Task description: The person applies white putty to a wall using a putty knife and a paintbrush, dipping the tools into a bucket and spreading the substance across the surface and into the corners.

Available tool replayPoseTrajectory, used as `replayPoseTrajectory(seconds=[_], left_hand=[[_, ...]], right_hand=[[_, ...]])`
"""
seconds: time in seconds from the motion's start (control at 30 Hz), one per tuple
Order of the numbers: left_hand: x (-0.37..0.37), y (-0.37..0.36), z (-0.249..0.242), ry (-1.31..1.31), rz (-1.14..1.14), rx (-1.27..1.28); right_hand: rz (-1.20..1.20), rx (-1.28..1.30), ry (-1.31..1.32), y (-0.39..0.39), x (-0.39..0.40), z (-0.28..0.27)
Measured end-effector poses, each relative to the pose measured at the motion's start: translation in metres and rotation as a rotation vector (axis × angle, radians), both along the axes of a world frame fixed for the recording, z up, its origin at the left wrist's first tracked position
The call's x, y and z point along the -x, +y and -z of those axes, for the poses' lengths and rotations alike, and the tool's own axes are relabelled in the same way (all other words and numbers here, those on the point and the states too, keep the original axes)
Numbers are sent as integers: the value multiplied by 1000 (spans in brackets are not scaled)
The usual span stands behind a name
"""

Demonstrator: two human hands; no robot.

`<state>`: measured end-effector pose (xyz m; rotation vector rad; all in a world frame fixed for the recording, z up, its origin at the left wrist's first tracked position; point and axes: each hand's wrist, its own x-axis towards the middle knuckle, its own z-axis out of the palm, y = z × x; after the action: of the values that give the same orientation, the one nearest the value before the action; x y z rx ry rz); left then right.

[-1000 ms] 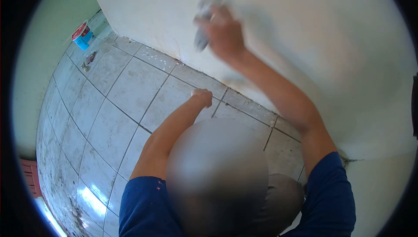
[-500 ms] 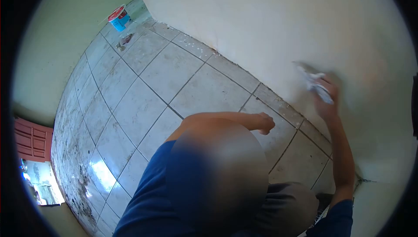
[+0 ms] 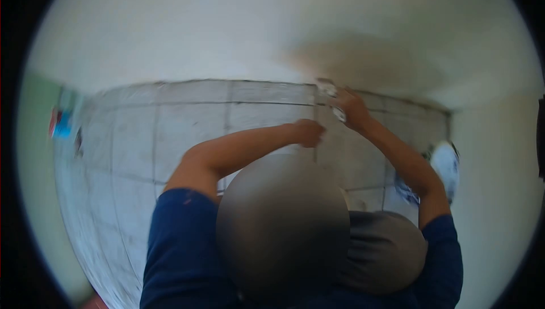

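My right hand [image 3: 350,108] is closed around a whitish, crumpled-looking item [image 3: 327,88], held at the foot of the pale wall [image 3: 227,31] where it meets the floor. Motion blur hides what exactly this item is. To its left, over the grey floor tiles [image 3: 190,117], my left hand [image 3: 309,133] has its fingers curled in. Whether anything sits inside those fingers cannot be made out.
A blue and red bucket [image 3: 61,123] stands at the far left by the green wall [image 3: 40,156], with a small dark scrap [image 3: 78,141] near it. On the right, a white and blue object [image 3: 445,167] lies beside my right arm. A round blurred shape covers the lower middle.
The view has turned right towards the wall. My right hand has come down from the wall's face to its foot with the whitish item, and is nearer my left hand.
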<state>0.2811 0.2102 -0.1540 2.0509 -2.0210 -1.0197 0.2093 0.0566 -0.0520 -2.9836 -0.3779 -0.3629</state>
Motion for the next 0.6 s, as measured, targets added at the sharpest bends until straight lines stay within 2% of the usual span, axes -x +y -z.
replayPoseTrajectory(seconds=[0.1, 0.17, 0.2, 0.23, 0.3, 0.33, 0.37, 0.43, 0.5, 0.57, 0.6], left_hand=[[-2, 15, -25, 63, -103, -1], [-8, 18, -26, 50, -91, -22], [-9, 18, -26, 40, -92, -35], [-10, 14, -25, 46, -84, -49], [-7, 8, -18, 62, -80, -81], [-4, 4, -13, 64, -70, -92], [-2, -3, -8, 64, -60, -104], [3, -17, -8, 64, -34, -85], [11, -22, -10, 70, -16, -40], [15, -19, -19, 59, -31, -18], [18, -12, -22, 61, -40, -8]], right_hand=[[-26, 36, -167, -26, -3, -78], [42, -135, -350, -33, -8, -152], [24, -131, -468, -30, -4, -183], [2, -128, -585, -28, -1, -200], [-89, -111, -799, -31, -1, -199], [-134, -105, -906, -30, -2, -195], [-122, -175, -888, -25, -1, -176], [37, -145, -734, -13, -2, -113], [102, -38, -470, -10, -12, -24], [-12, -110, -290, 3, -19, 32], [-3, -152, -200, 10, -15, 39]])
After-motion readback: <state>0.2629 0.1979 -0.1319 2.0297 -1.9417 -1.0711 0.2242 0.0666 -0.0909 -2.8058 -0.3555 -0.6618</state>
